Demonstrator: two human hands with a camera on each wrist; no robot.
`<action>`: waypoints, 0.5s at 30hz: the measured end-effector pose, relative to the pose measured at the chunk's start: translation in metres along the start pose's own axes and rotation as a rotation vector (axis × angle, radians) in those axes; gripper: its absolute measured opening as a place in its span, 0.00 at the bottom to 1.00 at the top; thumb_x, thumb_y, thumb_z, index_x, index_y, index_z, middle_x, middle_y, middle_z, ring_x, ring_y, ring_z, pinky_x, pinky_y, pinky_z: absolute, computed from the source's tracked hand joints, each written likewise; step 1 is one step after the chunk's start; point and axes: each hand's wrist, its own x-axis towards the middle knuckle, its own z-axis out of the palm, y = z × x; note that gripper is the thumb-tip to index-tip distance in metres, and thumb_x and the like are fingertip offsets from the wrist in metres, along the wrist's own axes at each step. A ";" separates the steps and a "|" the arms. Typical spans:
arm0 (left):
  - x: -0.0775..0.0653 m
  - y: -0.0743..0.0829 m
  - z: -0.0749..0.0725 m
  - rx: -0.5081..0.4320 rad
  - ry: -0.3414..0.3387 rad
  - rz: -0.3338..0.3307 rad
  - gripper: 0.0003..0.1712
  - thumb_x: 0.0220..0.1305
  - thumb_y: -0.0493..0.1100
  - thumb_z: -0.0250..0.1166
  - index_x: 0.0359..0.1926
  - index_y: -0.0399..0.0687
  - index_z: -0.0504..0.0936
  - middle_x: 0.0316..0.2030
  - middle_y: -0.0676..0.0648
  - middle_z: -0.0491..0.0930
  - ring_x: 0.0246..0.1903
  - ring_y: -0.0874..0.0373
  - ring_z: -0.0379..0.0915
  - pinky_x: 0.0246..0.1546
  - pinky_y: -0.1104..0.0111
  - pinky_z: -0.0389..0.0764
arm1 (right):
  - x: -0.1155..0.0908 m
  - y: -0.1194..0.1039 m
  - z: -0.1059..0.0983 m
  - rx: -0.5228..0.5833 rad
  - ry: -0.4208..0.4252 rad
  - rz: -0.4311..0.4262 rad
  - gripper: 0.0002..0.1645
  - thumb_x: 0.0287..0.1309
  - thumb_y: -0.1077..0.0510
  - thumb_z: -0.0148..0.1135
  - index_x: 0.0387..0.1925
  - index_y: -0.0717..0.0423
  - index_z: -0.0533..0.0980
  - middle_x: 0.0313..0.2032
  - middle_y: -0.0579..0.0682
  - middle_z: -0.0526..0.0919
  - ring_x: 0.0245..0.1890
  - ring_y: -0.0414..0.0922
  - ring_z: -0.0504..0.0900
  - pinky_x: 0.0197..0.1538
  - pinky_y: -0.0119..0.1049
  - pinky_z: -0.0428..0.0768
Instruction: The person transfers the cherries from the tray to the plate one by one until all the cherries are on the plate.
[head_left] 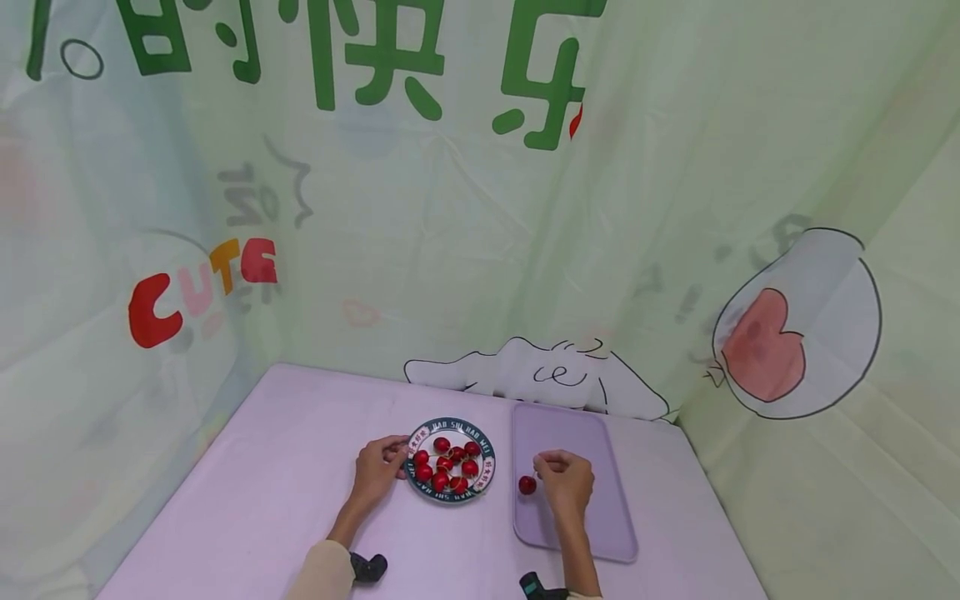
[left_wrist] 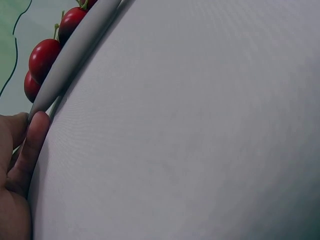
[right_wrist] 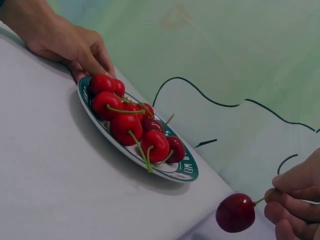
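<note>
A round plate (head_left: 489, 450) with a dark teal lettered rim carries several red cherries (head_left: 445, 464) with green stems. My left hand (head_left: 375, 471) grips the plate's left edge, thumb above and finger below, as the left wrist view shows at the rim. In the right wrist view the plate looks slightly raised, with a shadow beneath it. My right hand (head_left: 567, 483) pinches a single dark red cherry (right_wrist: 235, 213) by its stem, so the fruit hangs beside the fingertips. In the head view this hand and cherry are over a purple tray (head_left: 558, 429).
The tray lies to the right of the plate on a table with a pale cloth (head_left: 300, 467). A printed curtain (head_left: 420, 233) with letters and drawings hangs behind the table and along both sides. A black wrist device (head_left: 369, 568) sits by the left sleeve.
</note>
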 end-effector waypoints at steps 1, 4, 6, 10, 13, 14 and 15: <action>0.000 0.000 0.000 0.000 0.001 0.000 0.18 0.79 0.39 0.66 0.65 0.41 0.86 0.38 0.46 0.86 0.23 0.63 0.82 0.29 0.78 0.81 | 0.000 -0.001 0.001 0.022 0.000 0.005 0.06 0.61 0.63 0.76 0.35 0.65 0.90 0.25 0.52 0.91 0.23 0.36 0.84 0.31 0.31 0.74; 0.000 0.002 -0.001 0.001 0.004 0.007 0.18 0.79 0.39 0.66 0.65 0.41 0.86 0.38 0.46 0.86 0.23 0.63 0.82 0.29 0.77 0.81 | -0.001 -0.004 0.005 0.095 -0.011 0.038 0.07 0.62 0.63 0.75 0.36 0.66 0.89 0.25 0.53 0.91 0.23 0.37 0.85 0.33 0.30 0.75; 0.000 0.004 -0.001 -0.006 0.005 0.017 0.18 0.79 0.39 0.67 0.65 0.39 0.86 0.38 0.45 0.86 0.23 0.62 0.82 0.28 0.77 0.81 | -0.001 -0.005 0.009 0.139 -0.029 0.075 0.06 0.63 0.63 0.75 0.37 0.66 0.89 0.25 0.51 0.92 0.24 0.37 0.85 0.33 0.29 0.76; -0.002 0.006 -0.002 -0.010 0.002 0.025 0.18 0.79 0.39 0.66 0.64 0.38 0.86 0.38 0.45 0.85 0.23 0.61 0.82 0.28 0.77 0.81 | -0.002 -0.006 0.016 0.180 -0.050 0.120 0.06 0.65 0.63 0.74 0.39 0.65 0.89 0.26 0.49 0.91 0.25 0.37 0.84 0.33 0.25 0.79; -0.003 0.005 -0.001 0.000 0.002 0.019 0.18 0.79 0.39 0.66 0.64 0.38 0.86 0.38 0.45 0.86 0.23 0.62 0.82 0.28 0.77 0.80 | -0.004 -0.009 0.020 0.214 -0.055 0.124 0.07 0.66 0.65 0.74 0.40 0.68 0.88 0.28 0.52 0.92 0.25 0.38 0.85 0.32 0.25 0.80; -0.003 0.005 0.000 0.004 0.002 0.021 0.18 0.79 0.39 0.66 0.64 0.38 0.86 0.38 0.45 0.86 0.23 0.63 0.82 0.28 0.77 0.80 | -0.006 -0.010 0.021 0.227 -0.057 0.124 0.08 0.66 0.65 0.74 0.40 0.70 0.88 0.28 0.54 0.92 0.25 0.38 0.85 0.31 0.25 0.80; -0.003 0.005 0.000 0.005 0.003 0.022 0.18 0.79 0.39 0.66 0.64 0.38 0.86 0.39 0.45 0.86 0.23 0.63 0.81 0.28 0.77 0.80 | -0.007 -0.011 0.021 0.243 -0.060 0.123 0.08 0.66 0.66 0.74 0.40 0.71 0.87 0.28 0.54 0.92 0.24 0.38 0.85 0.31 0.25 0.81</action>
